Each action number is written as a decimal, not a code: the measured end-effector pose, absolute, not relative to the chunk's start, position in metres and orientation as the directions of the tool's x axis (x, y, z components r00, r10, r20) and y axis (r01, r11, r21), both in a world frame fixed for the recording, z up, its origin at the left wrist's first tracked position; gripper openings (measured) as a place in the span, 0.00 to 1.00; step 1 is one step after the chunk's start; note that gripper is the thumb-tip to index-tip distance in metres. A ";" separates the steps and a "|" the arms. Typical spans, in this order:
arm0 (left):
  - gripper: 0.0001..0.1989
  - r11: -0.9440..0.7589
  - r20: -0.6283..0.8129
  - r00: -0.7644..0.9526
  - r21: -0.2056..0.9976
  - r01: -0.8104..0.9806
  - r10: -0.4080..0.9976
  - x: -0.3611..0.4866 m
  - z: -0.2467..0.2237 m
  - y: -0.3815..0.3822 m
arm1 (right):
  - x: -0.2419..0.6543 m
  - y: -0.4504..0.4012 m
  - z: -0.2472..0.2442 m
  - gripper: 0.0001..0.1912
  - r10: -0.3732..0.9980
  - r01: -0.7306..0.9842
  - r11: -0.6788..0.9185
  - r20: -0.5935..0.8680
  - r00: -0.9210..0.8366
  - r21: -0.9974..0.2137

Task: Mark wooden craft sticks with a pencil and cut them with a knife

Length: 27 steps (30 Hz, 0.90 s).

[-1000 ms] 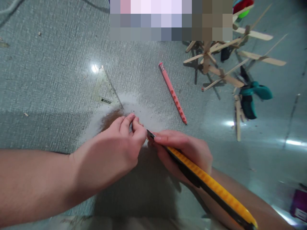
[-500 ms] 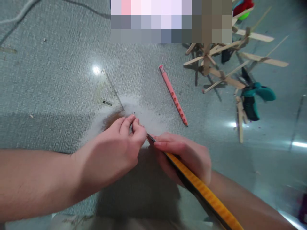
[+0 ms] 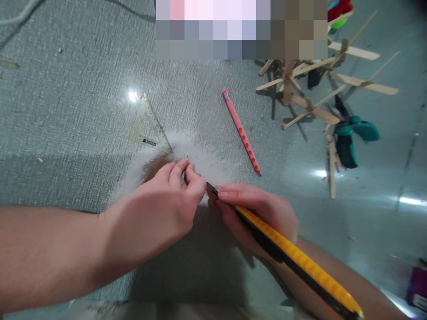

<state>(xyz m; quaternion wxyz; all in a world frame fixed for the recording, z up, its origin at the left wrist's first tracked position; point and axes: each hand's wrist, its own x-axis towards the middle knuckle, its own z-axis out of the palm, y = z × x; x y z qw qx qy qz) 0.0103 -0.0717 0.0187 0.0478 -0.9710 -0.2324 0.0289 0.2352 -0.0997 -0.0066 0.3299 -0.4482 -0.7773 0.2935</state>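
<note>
My right hand (image 3: 260, 213) is wrapped round a yellow and black utility knife (image 3: 293, 253). The knife slants from lower right up toward my left fingers, its dark blade end close to the left thumb. My left hand (image 3: 170, 195) is closed in a pinch; whatever lies in its fingertips is mostly hidden, though a thin pale edge shows by the blade. Pale dust covers the table around the left fingertips, with a brown patch beside them. A clear set square (image 3: 153, 126) lies just beyond my left hand. Farther right rests a pink pencil (image 3: 242, 133) with red dots.
At the upper right stands a construction of wooden craft sticks (image 3: 310, 89). Teal-handled pliers (image 3: 353, 135) lie against it, near loose sticks (image 3: 331, 166). A white cable (image 3: 23, 15) crosses the upper left, and a purple object (image 3: 416, 286) sits at the lower right edge.
My right hand and the knife have shifted slightly right and down, and the knife's rear end has swung into view. The left hand stays almost where it was, still pinching.
</note>
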 end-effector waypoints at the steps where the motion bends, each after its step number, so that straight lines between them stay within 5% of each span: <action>1: 0.21 -0.888 -0.041 0.891 -0.112 0.445 0.452 0.011 0.018 -0.072 | 0.235 -0.100 -0.006 0.13 0.890 0.504 0.428 0.252 -0.380 -0.750; 27: 0.18 -0.890 -0.040 0.890 -0.050 0.453 0.455 0.009 0.019 -0.071 | 0.239 -0.101 -0.008 0.20 0.859 0.427 0.449 0.248 -0.449 -0.785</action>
